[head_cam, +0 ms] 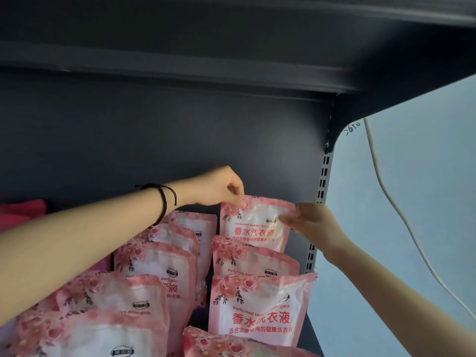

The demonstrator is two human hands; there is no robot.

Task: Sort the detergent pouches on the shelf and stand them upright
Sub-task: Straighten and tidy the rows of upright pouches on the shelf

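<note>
Two hands: both are on one pouch, one at each upper corner.
Left hand [226,188]: fingers and thumb are closed in a pinch on the pouch's top left corner, with the wrist bent down from above.
Right hand [306,220]: fingers are curled round the pouch's upper right edge, thumb on the printed face; it is slightly blurred.
Held pouch [257,225]: pink and white with a flower print and red lettering. It stands upright between the two hands, its top edge level with the left fingertips.
Right row [260,310]: two more pouches stand upright below the held pouch, nearer the camera than both hands, each overlapping the one behind.
Left row [154,266]: several like pouches stand under the left forearm, leaning back one on another.
Bracelet [164,202]: a thin black cord on the left wrist.
Back panel [180,130]: dark grey, directly behind both hands.
Upper shelf [231,47]: dark, well above the hands.
Slotted upright [322,181]: pale metal, just beyond the right hand.
White cable [386,197]: hangs down the pale blue wall [425,163], outward of the right forearm.
Dark pink items [23,210]: lie beyond the left forearm, too dim to identify.
</note>
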